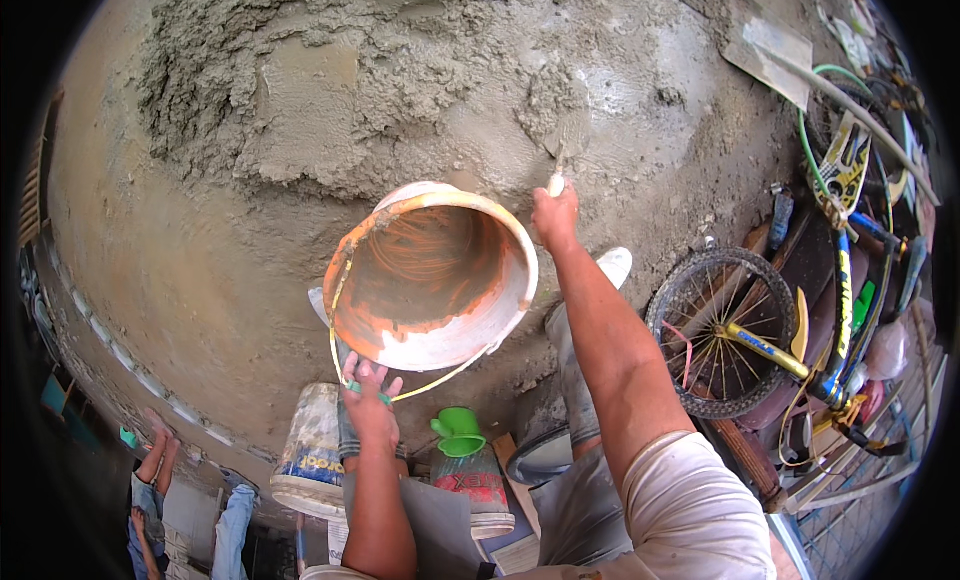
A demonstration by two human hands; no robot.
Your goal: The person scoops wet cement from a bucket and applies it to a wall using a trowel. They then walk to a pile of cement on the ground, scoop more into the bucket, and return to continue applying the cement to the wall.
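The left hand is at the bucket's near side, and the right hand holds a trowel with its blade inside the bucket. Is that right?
Not quite: in the head view, the trowel has its blade outside the bucket, at the wet mortar beyond it. The left hand is at the bucket's near side, and the right hand holds the trowel.

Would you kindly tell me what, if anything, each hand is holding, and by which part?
The right hand holds a trowel by its handle. The left hand is at the bucket and its bail; whether it grips either cannot be told.
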